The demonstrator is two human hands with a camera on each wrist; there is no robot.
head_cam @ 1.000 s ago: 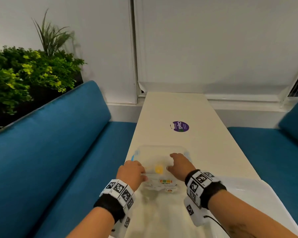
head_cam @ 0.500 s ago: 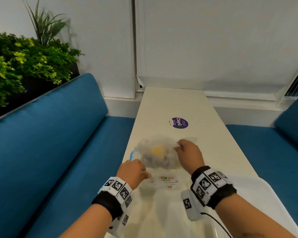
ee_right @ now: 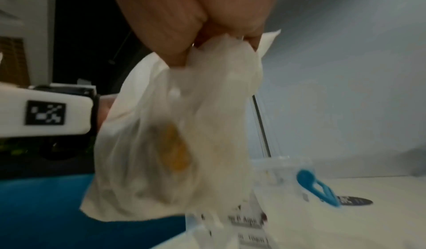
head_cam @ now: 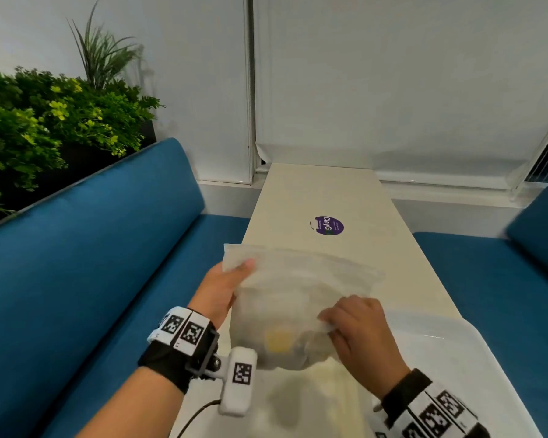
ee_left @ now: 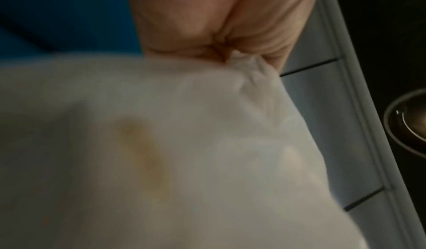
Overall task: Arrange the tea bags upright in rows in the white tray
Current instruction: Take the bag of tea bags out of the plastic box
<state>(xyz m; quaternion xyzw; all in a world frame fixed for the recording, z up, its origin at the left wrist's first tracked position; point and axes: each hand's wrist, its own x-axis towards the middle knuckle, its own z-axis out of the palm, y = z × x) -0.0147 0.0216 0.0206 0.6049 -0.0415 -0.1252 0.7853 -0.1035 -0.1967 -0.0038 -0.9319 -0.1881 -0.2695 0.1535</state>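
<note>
A cloudy plastic bag [head_cam: 298, 298] of tea bags hangs in the air over the near end of the table. A yellow tea-bag tag [head_cam: 279, 341] shows through it; the other tea bags inside are blurred. My left hand [head_cam: 234, 273] grips the bag's upper left corner. My right hand [head_cam: 326, 325] pinches the film on its right side. In the wrist views the left hand [ee_left: 230, 56] and right hand [ee_right: 219, 41] each pinch bunched film of the bag [ee_left: 161, 152] [ee_right: 173, 143]. The white tray [head_cam: 456, 339] lies just right of my right hand.
A clear plastic box with a blue latch [ee_right: 315, 185] stands on the table under the bag. A purple round sticker [head_cam: 327, 226] lies farther along the cream table [head_cam: 323, 191]. Blue sofas [head_cam: 92, 263] flank both sides, with plants at the far left.
The bag has come up out of the clear box and toward me. My left hand left the box and took the bag's upper corner; my right hand kept its pinch.
</note>
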